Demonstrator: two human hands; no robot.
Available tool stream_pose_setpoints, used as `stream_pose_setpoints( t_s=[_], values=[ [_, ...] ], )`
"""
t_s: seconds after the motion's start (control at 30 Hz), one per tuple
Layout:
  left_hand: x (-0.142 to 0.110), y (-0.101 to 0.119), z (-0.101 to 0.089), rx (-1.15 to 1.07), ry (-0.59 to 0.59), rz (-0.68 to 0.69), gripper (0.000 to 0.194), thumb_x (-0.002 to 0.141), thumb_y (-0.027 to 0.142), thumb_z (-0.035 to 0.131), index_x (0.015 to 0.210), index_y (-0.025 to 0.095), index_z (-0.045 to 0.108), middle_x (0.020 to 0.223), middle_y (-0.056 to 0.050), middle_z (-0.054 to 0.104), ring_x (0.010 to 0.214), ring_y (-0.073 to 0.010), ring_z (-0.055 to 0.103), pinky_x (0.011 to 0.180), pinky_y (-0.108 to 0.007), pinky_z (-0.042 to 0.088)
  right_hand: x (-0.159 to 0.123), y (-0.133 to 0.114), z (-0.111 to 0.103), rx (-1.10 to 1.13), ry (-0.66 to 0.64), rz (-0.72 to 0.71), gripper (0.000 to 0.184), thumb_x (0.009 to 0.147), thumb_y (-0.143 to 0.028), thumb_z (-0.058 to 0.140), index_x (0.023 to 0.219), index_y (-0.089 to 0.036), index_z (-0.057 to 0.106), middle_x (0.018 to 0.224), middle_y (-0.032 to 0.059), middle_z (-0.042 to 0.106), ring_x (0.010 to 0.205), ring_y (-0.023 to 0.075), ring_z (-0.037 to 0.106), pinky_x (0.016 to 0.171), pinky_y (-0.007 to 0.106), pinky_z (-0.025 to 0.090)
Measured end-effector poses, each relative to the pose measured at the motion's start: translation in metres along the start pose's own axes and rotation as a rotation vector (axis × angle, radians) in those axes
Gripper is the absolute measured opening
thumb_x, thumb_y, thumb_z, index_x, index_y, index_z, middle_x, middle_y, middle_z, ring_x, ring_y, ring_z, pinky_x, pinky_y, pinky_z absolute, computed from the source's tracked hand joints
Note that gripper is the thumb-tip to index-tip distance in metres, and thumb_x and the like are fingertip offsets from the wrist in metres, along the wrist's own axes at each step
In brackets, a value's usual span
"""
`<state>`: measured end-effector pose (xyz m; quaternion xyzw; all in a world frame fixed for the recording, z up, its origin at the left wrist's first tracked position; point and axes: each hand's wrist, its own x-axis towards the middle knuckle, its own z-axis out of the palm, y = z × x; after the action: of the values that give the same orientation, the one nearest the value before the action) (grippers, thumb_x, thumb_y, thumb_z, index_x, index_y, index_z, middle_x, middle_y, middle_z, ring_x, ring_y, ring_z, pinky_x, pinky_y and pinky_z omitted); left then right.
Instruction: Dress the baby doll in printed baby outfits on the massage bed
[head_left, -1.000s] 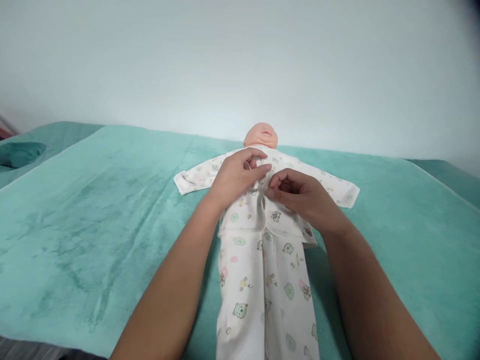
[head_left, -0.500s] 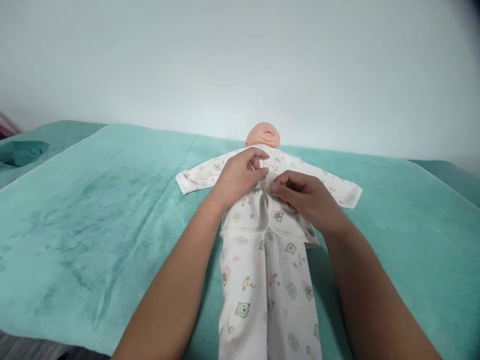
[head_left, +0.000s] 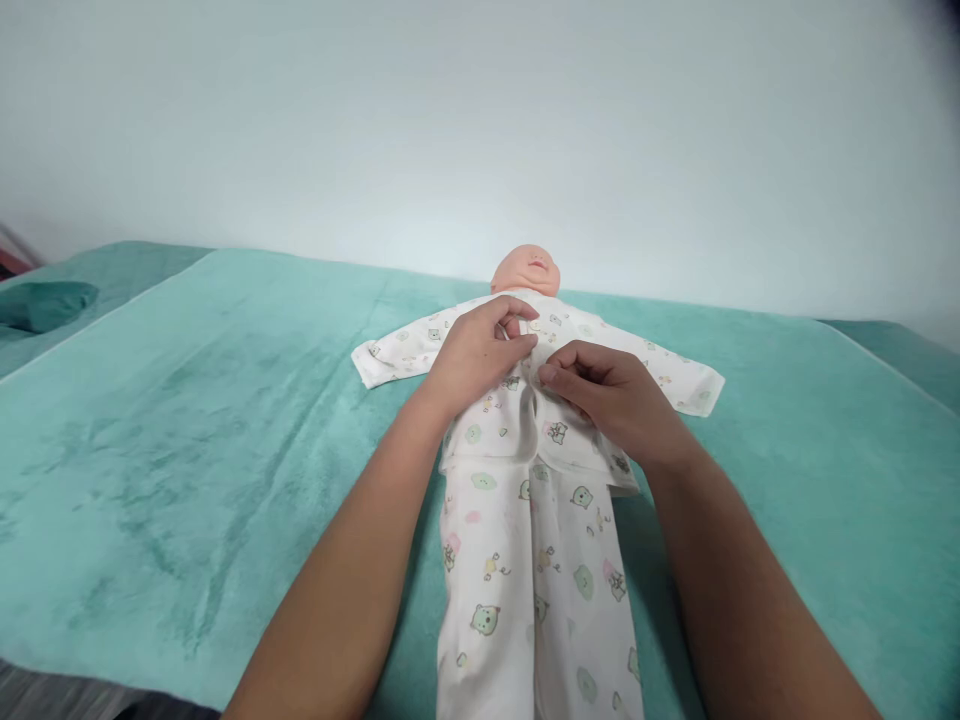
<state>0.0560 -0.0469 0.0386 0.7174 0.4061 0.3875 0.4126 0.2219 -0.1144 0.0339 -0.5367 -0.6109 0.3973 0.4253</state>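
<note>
Jacket (head_left: 514, 420): white, printed with small green, pink and yellow animal figures. Worn by a doll (head_left: 525, 270) lying on its back, roughly mid-view. The two front edges run down the middle of the torso; below the hands they part slightly, curving away from each other at the hem. Sleeves spread wide to both sides, flat on the cloth.

Left hand (head_left: 478, 350): resting on the chest of the jacket, thumb and index finger apart, their tips close to the front edges, remaining fingers curled under. Right hand (head_left: 611, 395): thumb and index finger brought together on the jacket front, pinching fabric at the edge just beside the left hand. Fastening detail between the fingertips too small to make out.

Lower garment (head_left: 499, 560): matching print, fold line down its centre, upper end under the jacket hem, continuing out of view at bottom.

Doll's head beyond the collar, tilted back, close to the wall (head_left: 480, 120), which is pale and plain. Under everything, a green plush cloth (head_left: 187, 450), creased at left. Darker green bundle (head_left: 45, 306) at far left; dark floor (head_left: 45, 695) at lower left corner.
</note>
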Motion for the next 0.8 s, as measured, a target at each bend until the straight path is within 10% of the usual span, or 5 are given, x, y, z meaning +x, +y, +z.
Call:
stream_pose_setpoints(
  t_s=[0.33, 0.47, 0.6, 0.8],
  values=[
    [0.000, -0.001, 0.002, -0.027, 0.022, 0.015, 0.020, 0.081, 0.021, 0.058, 0.100, 0.022, 0.065, 0.074, 0.004, 0.052, 0.060, -0.0087, 0.049, 0.057, -0.022, 0.041, 0.001, 0.000, 0.002, 0.009, 0.013, 0.001, 0.030, 0.084, -0.044, 0.069, 0.071, -0.019, 0.059, 0.054, -0.0058, 0.041, 0.046, 0.0064, 0.034, 0.041, 0.022, 0.026],
    [0.005, -0.010, 0.003, 0.123, 0.204, 0.085, 0.017, 0.085, 0.018, 0.052, 0.097, 0.021, 0.064, 0.076, 0.001, 0.056, 0.069, -0.0129, 0.053, 0.070, -0.027, 0.047, 0.002, 0.007, 0.005, 0.045, 0.263, -0.081, 0.023, 0.085, -0.040, 0.067, 0.075, -0.020, 0.060, 0.057, -0.0039, 0.049, 0.048, 0.0089, 0.041, 0.043, 0.023, 0.033],
    [0.011, -0.029, -0.003, 0.414, 0.438, 0.138, 0.032, 0.083, 0.007, 0.043, 0.104, 0.021, 0.062, 0.109, -0.008, 0.062, 0.102, -0.0219, 0.057, 0.092, -0.038, 0.047, 0.011, 0.021, 0.004, 0.021, 0.586, -0.203, 0.015, 0.088, -0.037, 0.060, 0.086, -0.023, 0.066, 0.087, 0.0025, 0.067, 0.079, 0.0166, 0.062, 0.070, 0.030, 0.052],
    [0.017, -0.052, -0.014, 0.727, 0.342, -0.039, 0.053, 0.083, 0.005, 0.039, 0.132, 0.018, 0.054, 0.135, -0.013, 0.057, 0.127, -0.0310, 0.050, 0.110, -0.053, 0.038, 0.027, 0.048, -0.008, -0.231, 0.462, -0.080, 0.037, 0.091, -0.043, 0.055, 0.122, -0.026, 0.066, 0.132, 0.0058, 0.064, 0.124, 0.0260, 0.056, 0.109, 0.047, 0.040]
  ],
)
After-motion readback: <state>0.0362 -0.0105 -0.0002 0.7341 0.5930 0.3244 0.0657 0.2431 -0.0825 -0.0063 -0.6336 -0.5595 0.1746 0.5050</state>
